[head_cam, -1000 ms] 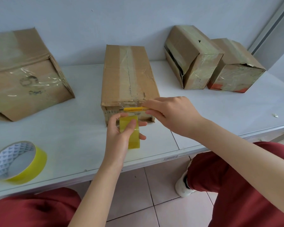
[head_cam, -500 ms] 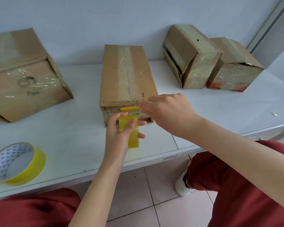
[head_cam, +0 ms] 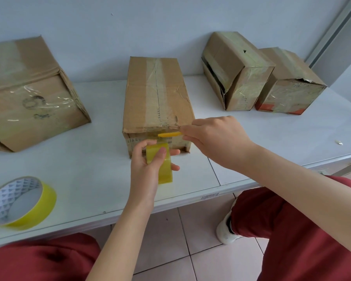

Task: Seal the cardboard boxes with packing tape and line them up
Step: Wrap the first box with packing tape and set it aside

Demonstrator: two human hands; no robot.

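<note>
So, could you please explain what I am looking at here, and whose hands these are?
No robot here: a person wears one camera on the head, looking down at their own hands. On the white table stand four cardboard boxes: a large box at left, a long middle box, and a smaller box beside the rightmost box. A spare tape roll lies near the left edge. The left hand grips yellow tape before the middle box; the right hand pinches a small yellow tool, perhaps a cutter, at that box's front top edge.
</note>
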